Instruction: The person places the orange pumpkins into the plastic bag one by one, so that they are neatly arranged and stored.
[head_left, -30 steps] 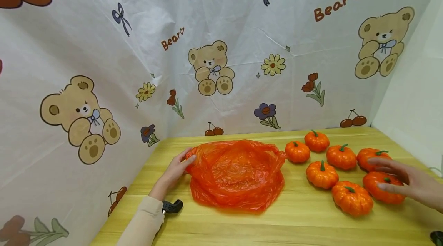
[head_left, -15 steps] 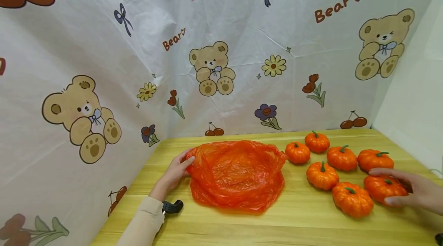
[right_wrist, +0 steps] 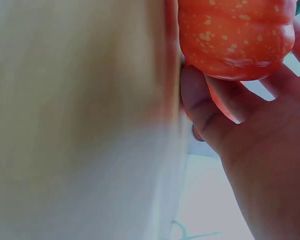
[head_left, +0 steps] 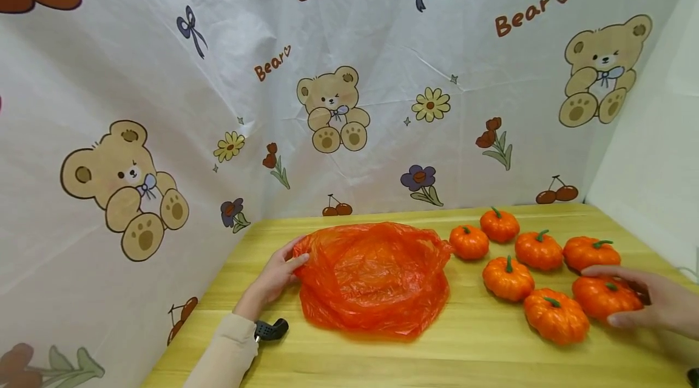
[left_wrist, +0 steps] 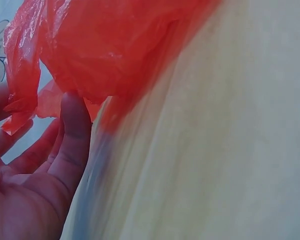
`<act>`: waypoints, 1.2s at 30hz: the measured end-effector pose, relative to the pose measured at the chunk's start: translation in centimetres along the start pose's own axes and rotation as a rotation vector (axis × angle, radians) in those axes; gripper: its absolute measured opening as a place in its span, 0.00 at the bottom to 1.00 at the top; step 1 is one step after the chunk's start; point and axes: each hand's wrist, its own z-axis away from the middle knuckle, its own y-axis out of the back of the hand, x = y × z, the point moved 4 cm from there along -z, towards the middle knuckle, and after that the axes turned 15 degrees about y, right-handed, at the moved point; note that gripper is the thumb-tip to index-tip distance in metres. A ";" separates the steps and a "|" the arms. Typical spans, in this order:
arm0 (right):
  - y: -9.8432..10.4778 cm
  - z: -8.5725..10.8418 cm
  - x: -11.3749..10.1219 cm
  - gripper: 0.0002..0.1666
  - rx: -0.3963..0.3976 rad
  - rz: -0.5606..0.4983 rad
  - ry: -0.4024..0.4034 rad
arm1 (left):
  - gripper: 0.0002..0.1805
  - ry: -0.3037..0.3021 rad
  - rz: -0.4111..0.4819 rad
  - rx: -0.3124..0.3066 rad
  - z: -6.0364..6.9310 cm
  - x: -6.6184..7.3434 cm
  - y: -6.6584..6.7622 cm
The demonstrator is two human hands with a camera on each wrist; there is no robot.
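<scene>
A thin red plastic bag (head_left: 377, 279) lies spread with its mouth up in the middle of the table. At its left rim my left hand (head_left: 278, 269) grips the plastic; in the left wrist view the bag (left_wrist: 115, 50) hangs between the thumb and fingers of that hand (left_wrist: 35, 185). On the right, my right hand (head_left: 655, 303) has its thumb and fingers round the sides of the nearest right pumpkin (head_left: 603, 297), which rests on the table. The right wrist view shows this pumpkin (right_wrist: 235, 40) against the thumb of the hand (right_wrist: 260, 140).
Several other orange pumpkins with green stems, one of them in front (head_left: 556, 316), stand close to the held one. A printed bear cloth (head_left: 382, 145) rises behind the wooden table (head_left: 437, 360), and a white wall (head_left: 650, 194) stands at the right.
My right hand has come down from above the near right pumpkin and closed round its sides. My left hand has stayed at the bag's left rim.
</scene>
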 end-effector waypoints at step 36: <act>1.2 -11.9 -6.3 0.38 -0.115 -0.077 -0.053 | 0.37 0.007 -0.001 -0.033 0.1 -0.9 0.3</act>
